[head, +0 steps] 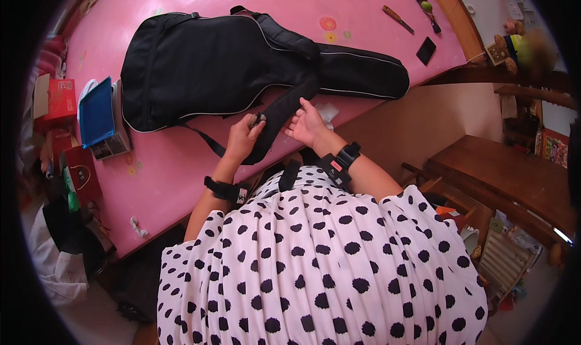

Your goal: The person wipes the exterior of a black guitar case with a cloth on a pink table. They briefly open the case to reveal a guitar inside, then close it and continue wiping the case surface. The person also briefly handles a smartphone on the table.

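Observation:
A black guitar gig bag [204,64] with pale piping lies on its side across the pink table, its neck end pointing right. One padded shoulder strap [283,113] hangs from it toward me over the table's near edge. My left hand [243,136] is closed around a small greyish wad [258,119], perhaps cloth, at the strap's left edge. Palm turned inward, my right hand [308,123] has its fingers apart along the strap's right edge; whether they press on it is unclear. Behind that hand lies crumpled white tissue [327,113].
On the pink table [172,163], a blue tray [97,113] tops a box at left, near a dark red gift bag [83,175]. A brown-handled knife [397,18] and a black phone-like slab [426,51] lie far right. A wooden cabinet [504,177] stands at right.

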The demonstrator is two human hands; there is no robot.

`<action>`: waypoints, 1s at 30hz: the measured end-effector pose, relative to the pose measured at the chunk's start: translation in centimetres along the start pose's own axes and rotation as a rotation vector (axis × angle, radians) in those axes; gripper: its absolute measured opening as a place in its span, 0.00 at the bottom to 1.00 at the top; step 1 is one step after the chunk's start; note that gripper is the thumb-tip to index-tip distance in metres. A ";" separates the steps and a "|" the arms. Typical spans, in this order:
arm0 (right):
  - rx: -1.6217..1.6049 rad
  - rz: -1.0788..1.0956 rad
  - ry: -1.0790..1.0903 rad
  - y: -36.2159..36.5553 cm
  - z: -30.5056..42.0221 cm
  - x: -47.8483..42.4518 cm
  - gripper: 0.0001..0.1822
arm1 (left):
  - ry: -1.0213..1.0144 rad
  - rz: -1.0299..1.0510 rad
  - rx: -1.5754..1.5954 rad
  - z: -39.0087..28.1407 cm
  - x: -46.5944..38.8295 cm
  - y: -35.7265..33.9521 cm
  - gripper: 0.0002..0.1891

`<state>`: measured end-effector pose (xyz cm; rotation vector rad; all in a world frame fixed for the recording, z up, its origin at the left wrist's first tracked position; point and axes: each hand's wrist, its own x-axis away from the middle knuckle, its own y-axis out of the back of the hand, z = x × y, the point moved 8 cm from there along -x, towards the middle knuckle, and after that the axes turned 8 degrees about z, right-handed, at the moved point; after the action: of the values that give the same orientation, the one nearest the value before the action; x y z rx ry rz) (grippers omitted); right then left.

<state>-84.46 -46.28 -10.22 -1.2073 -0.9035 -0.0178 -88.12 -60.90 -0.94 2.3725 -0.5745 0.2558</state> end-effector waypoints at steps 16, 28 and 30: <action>-0.227 0.049 0.177 2.6 5.2 -0.7 0.41 | -0.690 0.000 -0.534 -18.3 -11.0 -7.2 0.19; -0.233 0.177 0.015 1.8 4.3 1.2 0.40 | -0.299 0.479 -0.751 -3.5 -2.9 -2.5 0.10; 0.038 0.146 -0.143 2.9 4.6 1.6 0.30 | -0.232 0.476 -0.659 -1.8 -0.9 0.5 0.10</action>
<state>-84.76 -40.73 -11.25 -1.2479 -0.9339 0.2047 -89.15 -59.72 0.43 1.6150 -1.1373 -0.0132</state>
